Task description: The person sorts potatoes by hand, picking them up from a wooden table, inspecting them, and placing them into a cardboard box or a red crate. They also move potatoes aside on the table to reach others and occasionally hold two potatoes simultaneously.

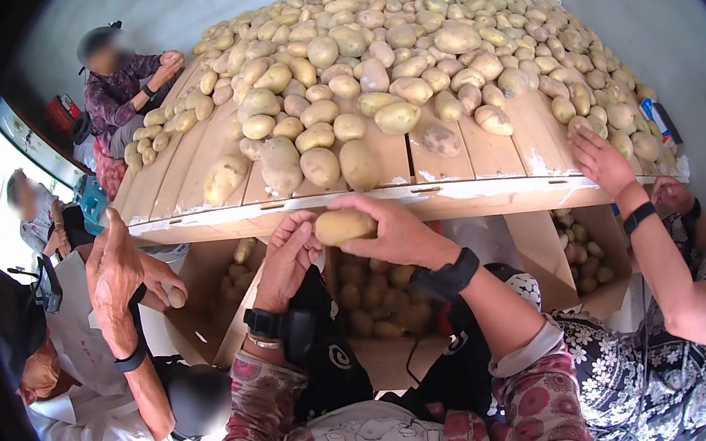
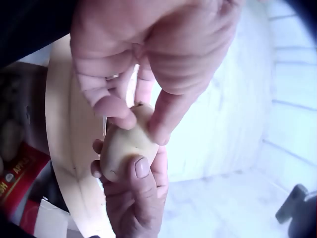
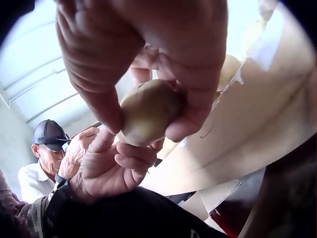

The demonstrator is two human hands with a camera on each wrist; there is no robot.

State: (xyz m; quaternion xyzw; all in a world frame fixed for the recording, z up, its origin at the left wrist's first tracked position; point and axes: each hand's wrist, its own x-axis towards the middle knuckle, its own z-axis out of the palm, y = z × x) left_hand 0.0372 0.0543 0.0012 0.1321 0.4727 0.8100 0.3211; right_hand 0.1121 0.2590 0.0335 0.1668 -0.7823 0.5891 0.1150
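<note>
My right hand (image 1: 397, 235) grips an oval yellow-brown potato (image 1: 343, 227) in front of the table edge, thumb on one side and fingers on the other. Beside the potato's left end, my left hand (image 1: 287, 257) has curled fingers. The left wrist view shows the left hand (image 2: 158, 44) pinching one end of the potato (image 2: 130, 144), while the right thumb (image 2: 141, 171) lies along its other end. From the right wrist, the potato (image 3: 148, 111) sits between right thumb and fingers, with left fingers (image 3: 133, 161) against its underside.
Potatoes cover the sloping wooden table (image 1: 500, 159) ahead. Cardboard boxes with potatoes stand below its edge, one (image 1: 386, 302) right under my hands. People sit close on both sides: a hand (image 1: 115, 260) rises at left, and another (image 1: 602, 158) reaches onto the table at right.
</note>
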